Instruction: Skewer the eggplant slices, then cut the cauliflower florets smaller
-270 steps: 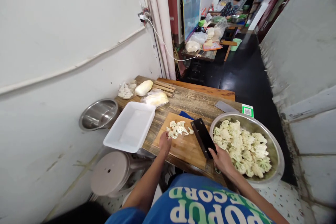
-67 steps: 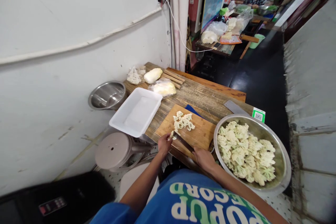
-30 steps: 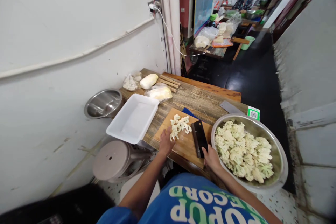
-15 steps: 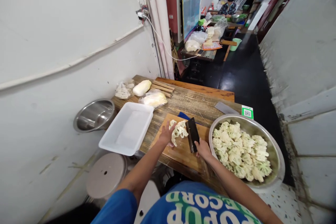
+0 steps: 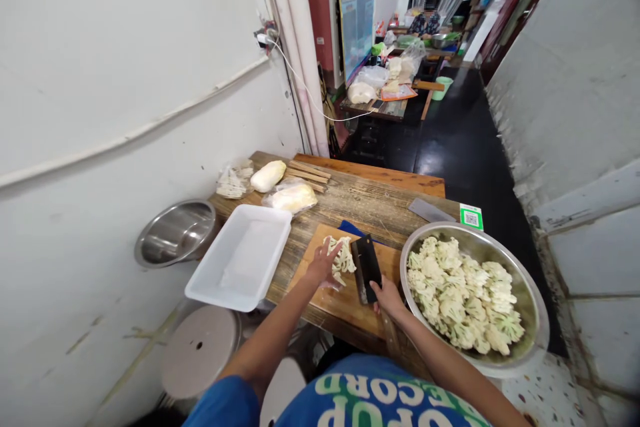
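My left hand (image 5: 323,269) rests on cut cauliflower pieces (image 5: 345,257), its fingers reaching over them and holding them on the wooden cutting board (image 5: 320,307). Just right of the pieces stands a dark-bladed cleaver (image 5: 367,265), its broad side facing up and to the right. My right hand (image 5: 388,297) is closed around the cleaver where blade meets handle, and a wooden handle end shows below that hand. The blade's cutting edge against the board is hard to make out.
A large steel basin (image 5: 537,320) heaped with cauliflower florets (image 5: 465,293) stands right of the board. To the left are a white plastic tray (image 5: 240,257) and a steel bowl (image 5: 175,233). Napa cabbages (image 5: 269,176) lie behind. Another person (image 5: 425,23) sits far back.
The camera view has shifted slightly. My left fingers now reach further over the cauliflower pieces. The cleaver stays beside them in my right hand, its blade tilted a little differently.
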`<state>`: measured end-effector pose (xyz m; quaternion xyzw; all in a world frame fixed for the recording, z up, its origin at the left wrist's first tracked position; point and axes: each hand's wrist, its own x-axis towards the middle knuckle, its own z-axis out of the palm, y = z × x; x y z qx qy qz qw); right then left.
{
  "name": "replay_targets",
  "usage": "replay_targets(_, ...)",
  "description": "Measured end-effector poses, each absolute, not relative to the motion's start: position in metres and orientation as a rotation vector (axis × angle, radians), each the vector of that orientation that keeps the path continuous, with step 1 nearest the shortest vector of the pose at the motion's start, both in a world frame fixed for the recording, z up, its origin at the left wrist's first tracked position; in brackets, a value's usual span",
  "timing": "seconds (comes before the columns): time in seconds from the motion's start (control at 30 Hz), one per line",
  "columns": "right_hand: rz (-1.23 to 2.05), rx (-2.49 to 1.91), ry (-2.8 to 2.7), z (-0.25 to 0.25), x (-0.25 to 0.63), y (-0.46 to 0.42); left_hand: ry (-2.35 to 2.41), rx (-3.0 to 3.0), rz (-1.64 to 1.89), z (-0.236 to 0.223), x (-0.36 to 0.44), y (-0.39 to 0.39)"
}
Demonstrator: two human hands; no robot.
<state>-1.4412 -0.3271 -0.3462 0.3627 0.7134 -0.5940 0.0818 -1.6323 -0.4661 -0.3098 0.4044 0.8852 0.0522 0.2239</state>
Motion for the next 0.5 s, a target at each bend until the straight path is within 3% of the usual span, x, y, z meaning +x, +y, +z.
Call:
replay_targets(0.2, -1.921, 1.102, 2.064, -0.356, -1.449, -0.329, 2.477, 1.088, 0.021, -0.313, -1.643, -0.484)
replay_targets(0.5, -2.214, 0.949, 1.909, -0.372, -1.454, -0.337, 2.375, 1.077, 0.025, -0.307, -1.645, -0.447)
